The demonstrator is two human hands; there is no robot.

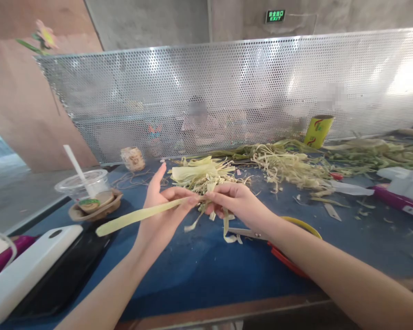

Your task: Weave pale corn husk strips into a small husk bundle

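Observation:
My left hand (168, 199) pinches a flat, pale green strip of plant leaf (134, 221), perhaps corn husk, with its long rounded end sticking out to the left. Close beside it, my right hand (232, 199) closes its fingertips on the strip's other end, where several narrow strips hang down. Just beyond both hands lies a heap of pale leaf strips (201, 173) with some braided-looking pieces. Scissors (248, 233) with red and yellow handles rest on the table, partly hidden under my right forearm.
A perforated metal screen (234, 91) runs along the back of the blue table (189, 284). At left are a plastic cup (99, 181) with a straw, a white case (34, 270) and a black tray (65, 279). Shredded fibres (289, 167) and a yellow tube (318, 131) lie rightward.

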